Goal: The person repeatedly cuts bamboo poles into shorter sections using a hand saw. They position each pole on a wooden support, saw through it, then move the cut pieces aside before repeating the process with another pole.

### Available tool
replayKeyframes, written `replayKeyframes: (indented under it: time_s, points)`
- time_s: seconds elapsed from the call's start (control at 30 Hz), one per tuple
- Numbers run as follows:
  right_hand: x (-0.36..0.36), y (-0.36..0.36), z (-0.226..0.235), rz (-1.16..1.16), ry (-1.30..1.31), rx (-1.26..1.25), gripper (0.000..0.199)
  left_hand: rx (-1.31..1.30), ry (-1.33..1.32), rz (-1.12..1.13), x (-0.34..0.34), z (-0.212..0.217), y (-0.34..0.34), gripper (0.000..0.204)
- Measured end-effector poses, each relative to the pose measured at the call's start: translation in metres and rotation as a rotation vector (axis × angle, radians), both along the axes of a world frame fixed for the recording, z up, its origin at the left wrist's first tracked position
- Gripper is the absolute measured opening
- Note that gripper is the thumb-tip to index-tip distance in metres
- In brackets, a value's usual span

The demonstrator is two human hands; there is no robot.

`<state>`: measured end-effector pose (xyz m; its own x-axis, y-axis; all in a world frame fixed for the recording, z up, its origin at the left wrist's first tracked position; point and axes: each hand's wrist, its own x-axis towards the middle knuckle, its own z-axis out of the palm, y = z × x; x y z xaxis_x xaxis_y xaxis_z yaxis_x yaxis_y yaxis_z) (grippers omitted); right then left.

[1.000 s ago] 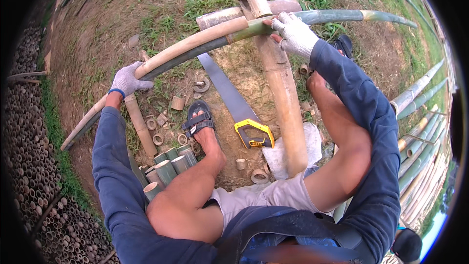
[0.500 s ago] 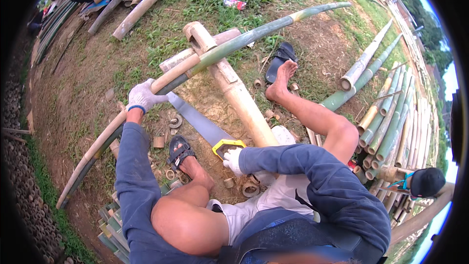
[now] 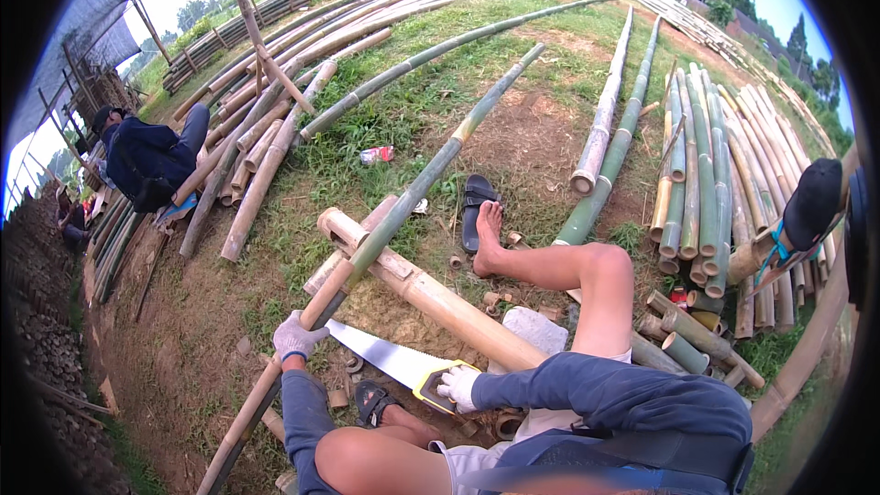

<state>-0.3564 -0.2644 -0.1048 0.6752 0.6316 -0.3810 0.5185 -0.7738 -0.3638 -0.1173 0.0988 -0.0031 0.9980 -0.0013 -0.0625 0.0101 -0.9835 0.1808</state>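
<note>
In a pale work glove, my left hand (image 3: 298,339) is closed around a tan bamboo pole (image 3: 325,298) and the darker green bamboo pole (image 3: 431,168) lying against it. The green pole slants far beyond the tan one's end. Both cross a thick bamboo post (image 3: 458,307) with an opening cut near its far end. My gloved right hand (image 3: 461,388) grips the yellow-edged handle of a handsaw (image 3: 385,351). The blade points left, its tip close to the poles just beside my left hand. Whether the blade touches them I cannot tell.
Bamboo poles (image 3: 710,165) are stacked at the right, and more poles (image 3: 275,142) lie at the far left near a seated person (image 3: 147,160). A loose black sandal (image 3: 474,211) lies by my bare foot. A black cap (image 3: 813,204) hangs at the right.
The view has tilted up, showing more of the far ground, the stacks and the seated person. My hands still hold the poles and the handsaw, with little visible change between them.
</note>
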Motion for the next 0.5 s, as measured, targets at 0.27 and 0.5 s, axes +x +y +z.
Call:
replayKeyframes:
  time_s: [0.27, 0.5]
  points:
    - [-0.064, -0.093, 0.186, -0.425, 0.182, 0.56, 0.049, 0.035, -0.044, -0.029, 0.0, -0.012, 0.004, 0.083]
    - [-0.117, -0.2, 0.261, -0.668, 0.611, 1.265, 0.039, 0.01, -0.02, 0.009, -0.002, -0.012, 0.004, 0.078]
